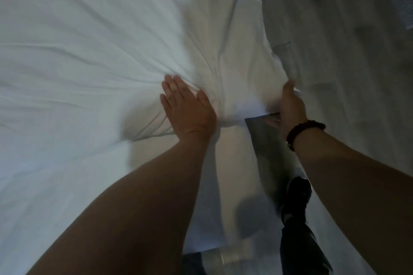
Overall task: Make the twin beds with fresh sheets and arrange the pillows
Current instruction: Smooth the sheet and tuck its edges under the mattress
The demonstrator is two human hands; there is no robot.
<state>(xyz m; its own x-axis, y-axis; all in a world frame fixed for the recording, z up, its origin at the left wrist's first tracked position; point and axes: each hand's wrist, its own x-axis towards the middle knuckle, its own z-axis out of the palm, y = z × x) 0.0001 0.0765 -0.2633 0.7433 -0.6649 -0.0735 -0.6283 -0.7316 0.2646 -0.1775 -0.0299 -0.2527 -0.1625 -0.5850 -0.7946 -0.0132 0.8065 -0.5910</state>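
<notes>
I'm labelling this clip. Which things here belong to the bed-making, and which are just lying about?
Job in hand: sheet, pressed flat by left hand, right hand gripping its edge; bed base.
Lying about: striped white item on the floor.

A: The bed (228, 185): what's on top?
B: One white sheet (89, 51), creased, bunched at the near corner.
A: The floor (335, 29)?
B: Grey boards alongside. A pale striped item (402, 4) at the far edge.
</notes>
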